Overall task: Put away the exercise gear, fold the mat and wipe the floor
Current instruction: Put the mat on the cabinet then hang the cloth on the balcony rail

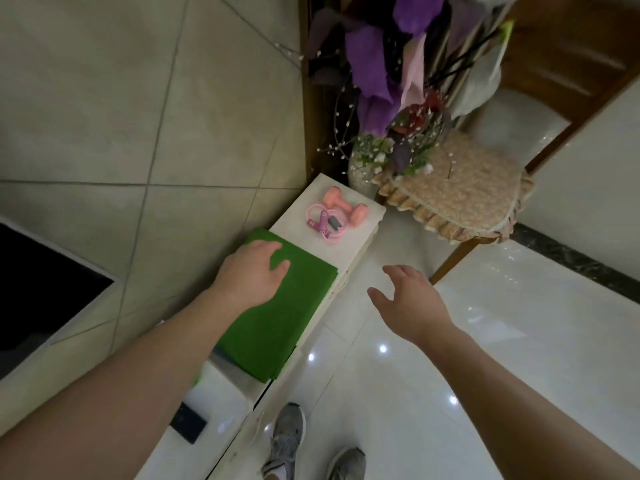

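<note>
Mat [277, 313] folded, far end hid by left hand [254, 268], prob. pressing.

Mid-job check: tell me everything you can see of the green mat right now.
The green mat is folded into a flat rectangle, with stacked layers showing along its near edge. It looks like matte, slightly fuzzy fabric. It lies lengthwise on the narrow white ledge. The left hand rests palm down on its far end; the right hand hovers beside it, not touching. The pink dumbbells and skipping rope lie beyond it, apart.
</note>
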`<move>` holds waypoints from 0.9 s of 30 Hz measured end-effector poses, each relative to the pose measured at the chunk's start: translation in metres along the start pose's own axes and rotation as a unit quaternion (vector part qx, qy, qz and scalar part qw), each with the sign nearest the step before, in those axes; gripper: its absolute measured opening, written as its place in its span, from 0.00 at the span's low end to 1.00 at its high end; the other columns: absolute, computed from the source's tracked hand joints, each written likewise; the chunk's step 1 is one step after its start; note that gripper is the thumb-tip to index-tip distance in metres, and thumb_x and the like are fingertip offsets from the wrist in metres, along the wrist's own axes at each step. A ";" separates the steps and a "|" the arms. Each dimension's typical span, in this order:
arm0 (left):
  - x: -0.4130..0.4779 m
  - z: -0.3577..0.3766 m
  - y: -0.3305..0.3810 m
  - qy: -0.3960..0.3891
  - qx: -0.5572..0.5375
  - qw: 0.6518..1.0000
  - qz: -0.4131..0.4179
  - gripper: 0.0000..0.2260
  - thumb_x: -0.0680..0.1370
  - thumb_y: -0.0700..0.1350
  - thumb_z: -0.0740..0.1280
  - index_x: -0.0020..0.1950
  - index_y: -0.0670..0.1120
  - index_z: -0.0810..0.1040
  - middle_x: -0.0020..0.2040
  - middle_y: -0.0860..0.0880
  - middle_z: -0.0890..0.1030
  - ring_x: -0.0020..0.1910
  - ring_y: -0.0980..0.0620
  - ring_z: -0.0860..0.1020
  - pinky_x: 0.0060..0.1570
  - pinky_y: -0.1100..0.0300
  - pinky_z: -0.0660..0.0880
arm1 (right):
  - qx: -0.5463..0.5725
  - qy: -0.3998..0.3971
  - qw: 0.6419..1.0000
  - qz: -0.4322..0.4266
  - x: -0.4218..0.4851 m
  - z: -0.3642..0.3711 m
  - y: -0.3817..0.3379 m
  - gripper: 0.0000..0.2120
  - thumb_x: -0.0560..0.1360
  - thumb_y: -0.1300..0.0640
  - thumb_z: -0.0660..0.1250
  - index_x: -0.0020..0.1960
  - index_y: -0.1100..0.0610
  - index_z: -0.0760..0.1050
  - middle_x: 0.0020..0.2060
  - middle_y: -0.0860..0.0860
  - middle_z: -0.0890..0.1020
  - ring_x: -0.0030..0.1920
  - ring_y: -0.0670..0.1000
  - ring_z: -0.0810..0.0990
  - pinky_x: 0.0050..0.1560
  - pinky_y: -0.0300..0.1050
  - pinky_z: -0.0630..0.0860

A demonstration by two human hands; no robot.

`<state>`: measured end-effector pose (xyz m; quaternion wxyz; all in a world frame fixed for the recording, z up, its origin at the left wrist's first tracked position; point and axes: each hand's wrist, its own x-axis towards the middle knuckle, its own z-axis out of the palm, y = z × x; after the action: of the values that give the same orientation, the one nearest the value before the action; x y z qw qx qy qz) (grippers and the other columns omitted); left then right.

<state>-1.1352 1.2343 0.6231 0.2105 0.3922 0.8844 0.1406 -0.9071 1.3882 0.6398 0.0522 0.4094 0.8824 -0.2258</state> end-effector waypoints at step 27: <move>-0.115 -0.183 0.169 0.044 0.112 0.990 0.076 0.21 0.83 0.51 0.53 0.76 0.48 0.66 0.74 0.46 0.70 0.70 0.44 0.70 0.68 0.48 0.67 | -0.077 0.080 0.994 -0.025 -0.127 -0.236 -0.033 0.20 0.81 0.46 0.52 0.67 0.54 0.71 0.64 0.52 0.75 0.62 0.56 0.73 0.56 0.50 0.73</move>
<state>-1.0469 1.2432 0.8832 0.1147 0.4731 0.8704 0.0733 -0.8258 1.3848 0.8972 0.0073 0.3991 0.9083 -0.1253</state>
